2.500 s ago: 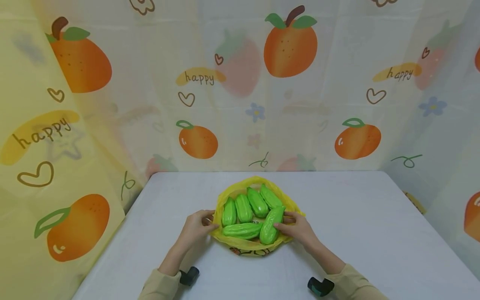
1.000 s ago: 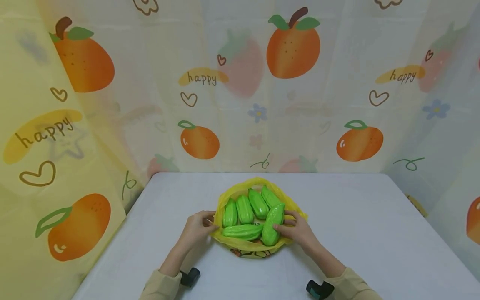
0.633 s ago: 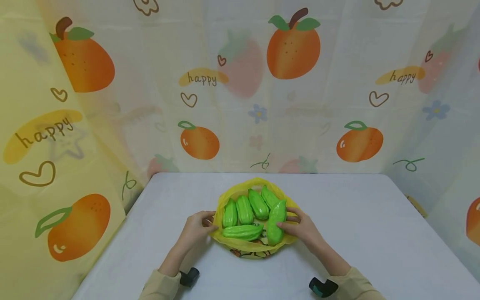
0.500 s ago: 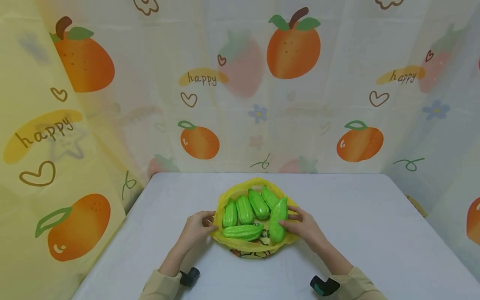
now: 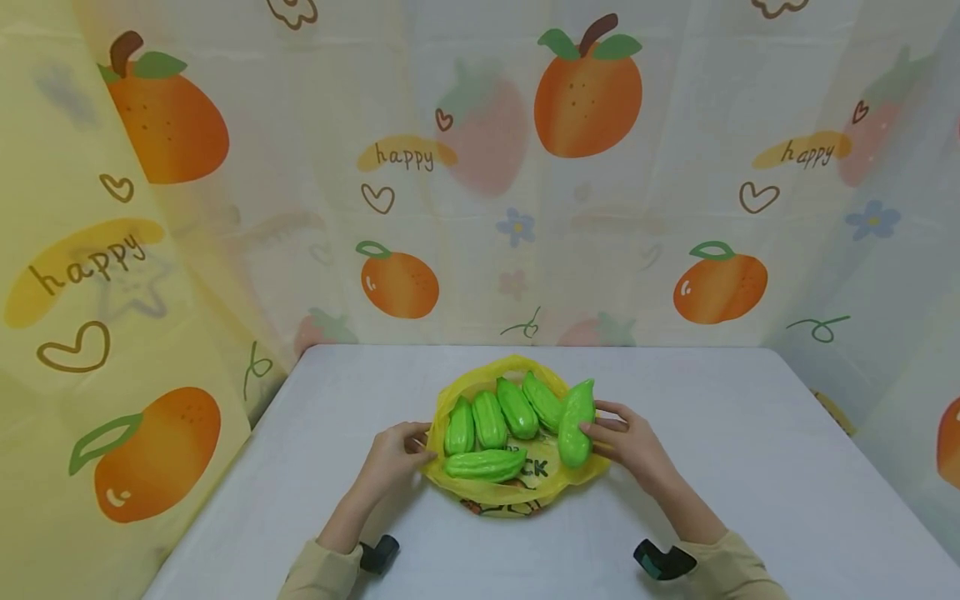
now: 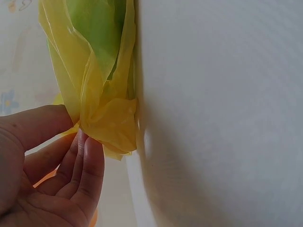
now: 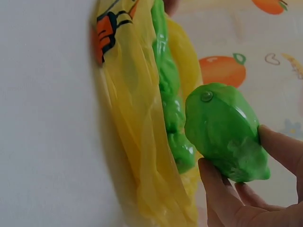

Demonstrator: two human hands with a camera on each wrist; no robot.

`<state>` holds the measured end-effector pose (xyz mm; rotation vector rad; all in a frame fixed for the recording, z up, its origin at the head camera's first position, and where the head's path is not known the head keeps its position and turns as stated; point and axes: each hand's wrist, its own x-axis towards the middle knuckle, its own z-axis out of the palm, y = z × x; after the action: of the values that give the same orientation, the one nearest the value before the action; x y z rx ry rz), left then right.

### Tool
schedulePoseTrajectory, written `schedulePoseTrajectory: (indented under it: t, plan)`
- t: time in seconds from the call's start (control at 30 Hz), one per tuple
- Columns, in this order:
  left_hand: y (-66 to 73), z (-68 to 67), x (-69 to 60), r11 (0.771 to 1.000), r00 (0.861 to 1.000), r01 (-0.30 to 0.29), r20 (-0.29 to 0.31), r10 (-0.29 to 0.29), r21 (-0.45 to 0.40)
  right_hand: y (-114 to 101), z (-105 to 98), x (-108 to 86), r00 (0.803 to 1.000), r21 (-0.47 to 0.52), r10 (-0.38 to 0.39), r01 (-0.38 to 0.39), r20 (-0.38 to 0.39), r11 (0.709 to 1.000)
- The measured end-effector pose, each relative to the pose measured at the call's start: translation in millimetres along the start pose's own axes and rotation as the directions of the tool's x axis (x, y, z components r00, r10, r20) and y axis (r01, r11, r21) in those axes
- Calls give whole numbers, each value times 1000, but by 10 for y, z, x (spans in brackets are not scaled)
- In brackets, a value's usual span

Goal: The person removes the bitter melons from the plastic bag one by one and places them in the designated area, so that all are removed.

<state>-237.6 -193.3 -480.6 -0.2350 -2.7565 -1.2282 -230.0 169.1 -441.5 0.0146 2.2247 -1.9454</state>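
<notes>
A yellow plastic bag (image 5: 457, 483) lies spread on the table with its mouth facing up. Several green bitter melons (image 5: 489, 419) rest inside it, one of them (image 5: 486, 465) lying crosswise at the near side. My left hand (image 5: 396, 454) pinches the bag's left rim between thumb and fingers, as the left wrist view also shows. With thumb and fingers my right hand (image 5: 633, 442) holds another bitter melon (image 5: 576, 423) over the bag's right edge. In the right wrist view that held melon (image 7: 227, 132) is apart from the bag's yellow wall (image 7: 137, 118).
The white table (image 5: 750, 458) extends around the bag. Behind and beside it hangs a curtain (image 5: 480, 275) printed with oranges. A black wrist camera sits at each wrist, the left one (image 5: 379, 554) and the right one (image 5: 663, 560) both low over the table.
My right hand has lifted the bitter melon and moved it right and away, to the bag's right edge. Printed letters on the bag now show where it lay. The left hand stays in place.
</notes>
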Motion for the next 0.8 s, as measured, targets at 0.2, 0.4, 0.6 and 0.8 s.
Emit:
schedulePoseTrajectory:
  t: [0.2,0.4,0.6,0.8]
  plan:
    - [12,-5,1,1000,1000,8,-2,-8,-2,4,-101,24,1000,-12,8,-9,-23,1000]
    - [22,-6,2,1000,1000,12,-1,-12,5,22,-194,19,999,-1,11,-11,-53,1000]
    - [15,-3,-2,1000,1000,8,-1,-8,-1,33,-287,12,998,15,-1,2,-56,1000]
    - [15,-7,-10,1000,1000,0,4,0,5,24,-384,0,997,-2,21,-21,-80,1000]
